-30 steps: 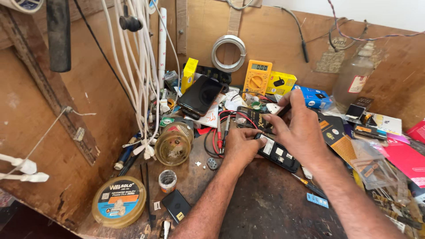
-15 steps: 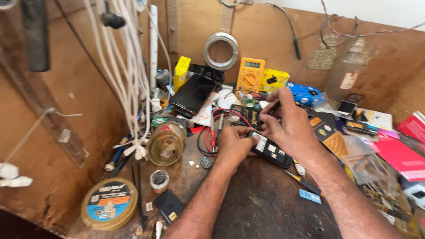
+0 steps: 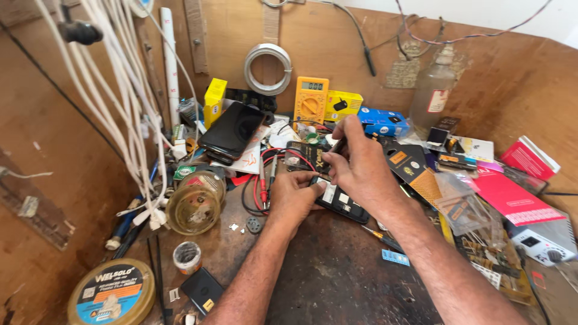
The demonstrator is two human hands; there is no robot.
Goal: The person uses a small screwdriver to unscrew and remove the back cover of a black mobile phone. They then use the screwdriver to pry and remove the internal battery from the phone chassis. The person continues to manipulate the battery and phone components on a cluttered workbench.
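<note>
steadying opened phone [image 3: 338,201], left hand [image 3: 293,197], right hand [image 3: 359,165] with tool [image 3: 335,146]

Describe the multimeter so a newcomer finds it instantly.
Start at the wooden back wall, under the hanging coil of grey wire. The multimeter stands just right of it: an upright orange-yellow box, the only thing with a round dial and small display.

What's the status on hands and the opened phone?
Left hand steadies opened phone. Right hand pinches a thin tool above it. Probe leads lie beside.

Bright, even daylight, soft shadows (slight wide-angle bending at the edges), sharp focus throughout.
</note>
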